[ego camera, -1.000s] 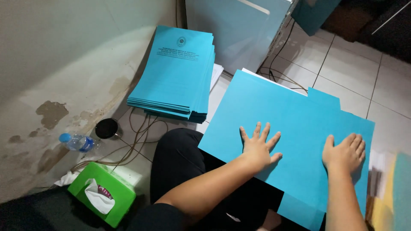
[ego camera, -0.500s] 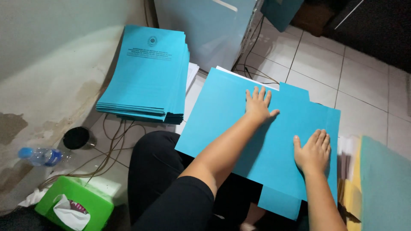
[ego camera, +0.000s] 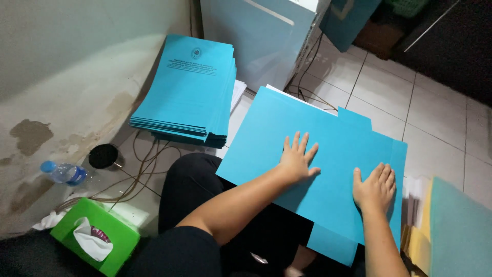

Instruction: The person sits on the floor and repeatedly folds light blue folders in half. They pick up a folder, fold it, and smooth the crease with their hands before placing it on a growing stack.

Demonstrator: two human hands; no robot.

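Blue folder point(ego camera: 318, 138) — left hand point(ego camera: 297, 159), right hand point(ego camera: 375, 187) pressed flat on it.

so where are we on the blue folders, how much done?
Done: a tall stack of blue folders sits by the wall. In hand: the left hand and right hand press flat on one large blue sheet over the lap. Left: more blue and yellow sheets wait at the right edge; count unclear.

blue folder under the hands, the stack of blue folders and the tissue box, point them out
blue folder point(ego camera: 266, 133), head view, bare upper left part
stack of blue folders point(ego camera: 187, 84), head view, top cover
tissue box point(ego camera: 110, 241), head view, green top
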